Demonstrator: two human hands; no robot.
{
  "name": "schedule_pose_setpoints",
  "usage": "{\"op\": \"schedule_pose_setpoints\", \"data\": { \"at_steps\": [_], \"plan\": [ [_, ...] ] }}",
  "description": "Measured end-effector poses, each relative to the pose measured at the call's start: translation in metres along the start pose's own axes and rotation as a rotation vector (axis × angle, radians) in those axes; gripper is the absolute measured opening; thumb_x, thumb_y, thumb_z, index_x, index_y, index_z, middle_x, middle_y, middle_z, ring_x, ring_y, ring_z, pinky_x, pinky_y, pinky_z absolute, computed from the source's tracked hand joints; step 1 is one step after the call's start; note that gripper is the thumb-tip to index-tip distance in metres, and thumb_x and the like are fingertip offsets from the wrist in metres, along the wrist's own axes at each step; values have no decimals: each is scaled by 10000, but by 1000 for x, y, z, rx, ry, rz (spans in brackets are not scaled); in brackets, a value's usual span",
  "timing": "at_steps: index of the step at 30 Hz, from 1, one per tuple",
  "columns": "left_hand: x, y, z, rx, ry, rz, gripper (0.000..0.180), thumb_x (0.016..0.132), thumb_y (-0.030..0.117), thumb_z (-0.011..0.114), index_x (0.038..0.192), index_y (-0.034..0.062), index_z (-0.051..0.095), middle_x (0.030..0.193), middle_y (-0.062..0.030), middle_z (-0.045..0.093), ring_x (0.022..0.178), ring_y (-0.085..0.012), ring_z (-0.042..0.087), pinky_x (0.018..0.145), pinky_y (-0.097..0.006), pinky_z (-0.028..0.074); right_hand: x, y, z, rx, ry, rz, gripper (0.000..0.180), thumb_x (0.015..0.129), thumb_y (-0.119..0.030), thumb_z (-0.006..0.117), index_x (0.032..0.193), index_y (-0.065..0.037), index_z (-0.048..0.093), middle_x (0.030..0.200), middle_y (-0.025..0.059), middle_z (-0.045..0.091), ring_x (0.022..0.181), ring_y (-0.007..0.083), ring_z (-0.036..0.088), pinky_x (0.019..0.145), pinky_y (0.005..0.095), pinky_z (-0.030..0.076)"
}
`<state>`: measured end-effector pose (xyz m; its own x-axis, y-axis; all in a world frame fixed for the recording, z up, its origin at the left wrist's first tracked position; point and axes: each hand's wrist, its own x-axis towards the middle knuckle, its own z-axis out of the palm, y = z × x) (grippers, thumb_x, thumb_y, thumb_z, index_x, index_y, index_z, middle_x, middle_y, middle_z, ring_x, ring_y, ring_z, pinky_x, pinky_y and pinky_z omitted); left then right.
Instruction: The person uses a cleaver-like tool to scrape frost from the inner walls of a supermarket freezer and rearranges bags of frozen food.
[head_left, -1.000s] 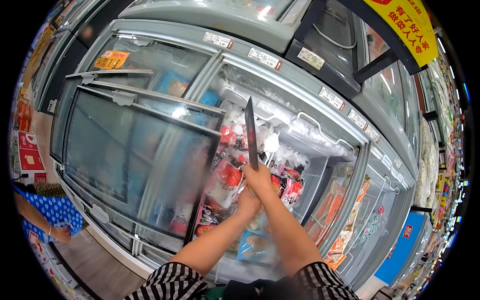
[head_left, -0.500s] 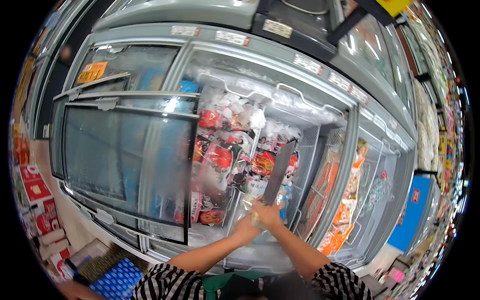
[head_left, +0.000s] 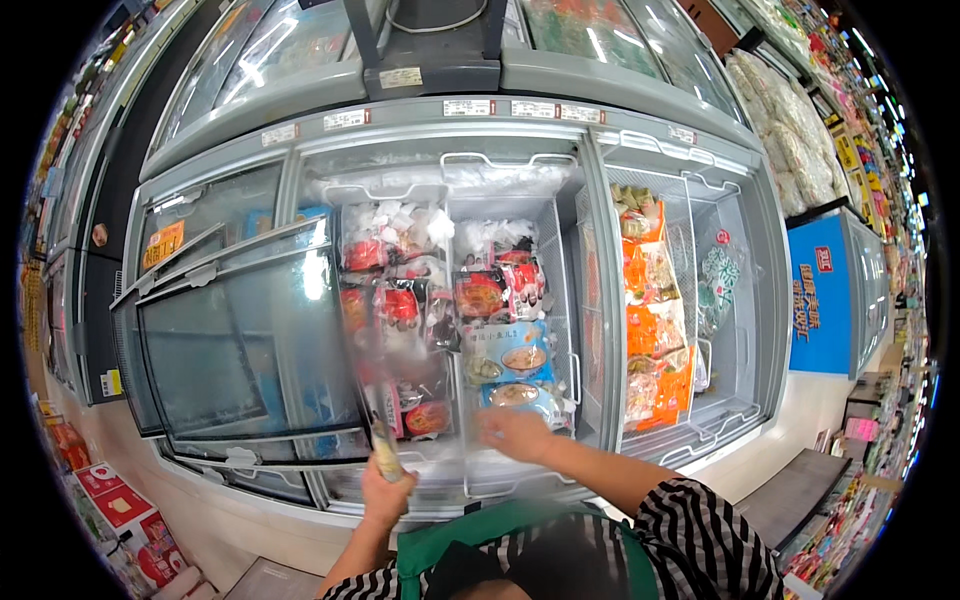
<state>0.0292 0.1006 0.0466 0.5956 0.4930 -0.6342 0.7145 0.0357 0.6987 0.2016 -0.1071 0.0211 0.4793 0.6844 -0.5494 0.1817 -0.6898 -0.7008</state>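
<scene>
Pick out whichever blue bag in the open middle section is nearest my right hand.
The lower blue bag, right by your right hand; the upper blue bag lies farther from it.

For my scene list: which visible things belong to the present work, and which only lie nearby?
Probably in the work:
pale yellow-handled, narrow tool, in left hand
blue flat plastic packet, nearest right hand
open grey freezer

Only nearby:
orange plastic packets
blue box-shaped cabinet

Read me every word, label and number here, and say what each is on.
I won't quote print, but it shows on:
Blue panel: large characters, red badge
Orange sign: large characters
Upper blue bag: dark characters
Price tags: too small
Red-black bags, orange bags: too small or blurred
Red cartons: blurred
</scene>
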Motion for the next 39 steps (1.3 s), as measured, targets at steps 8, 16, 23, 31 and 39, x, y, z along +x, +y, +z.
{"op": "schedule_pose_setpoints", "data": {
  "at_steps": [8, 16, 23, 31, 39],
  "plan": [
    [27, -3, -93, -44, 553, 89, 309, 667, 17, 647, 926, 23, 478, 677, -32, 489, 495, -103, 448, 417, -271, 368, -54, 42, -16, -427, 418, -20, 433, 741, -244, 656, 1131, -99, 537, 1212, 136, 497, 1203, 318, 403, 977, 450, 333],
    [75, -58, -186, 199, 744, 88, 397, 679, 58, 714, 1006, -10, 499, 881, -106, 556, 748, -223, 520, 693, -357, 437, -79, 82, -28, -608, 556, 198, 535, 728, -252, 664, 1214, -106, 495, 1418, 122, 275, 1363, 301, 144, 1058, 558, 144],
    [76, -36, -172, 448, 655, -105, 679, 731, 96, 703, 1288, -19, 331, 1179, -214, 493, 1038, -361, 524, 863, -426, 415, -81, 101, -22, -700, 580, 213, 506, 758, -338, 610, 1210, -128, 519, 1414, 66, 304, 1369, 289, 113, 1072, 515, 138],
    [77, -41, -180, 770, 570, 151, 659, 772, 108, 651, 1315, -17, 298, 1242, -246, 456, 1113, -404, 470, 917, -425, 385, -81, 96, -24, -693, 550, 231, 473, 809, -389, 551, 1189, -108, 533, 1391, 51, 349, 1368, 277, 117, 1061, 512, 173],
    [56, -5, -164, 1054, 543, -9, 807, 778, 307, 660, 1372, -23, 224, 1236, -235, 483, 1089, -384, 500, 875, -416, 424, -82, 93, -25, -700, 565, 245, 480, 803, -413, 558, 1173, -109, 549, 1379, 35, 360, 1366, 266, 113, 1064, 490, 175]
  ]
}}
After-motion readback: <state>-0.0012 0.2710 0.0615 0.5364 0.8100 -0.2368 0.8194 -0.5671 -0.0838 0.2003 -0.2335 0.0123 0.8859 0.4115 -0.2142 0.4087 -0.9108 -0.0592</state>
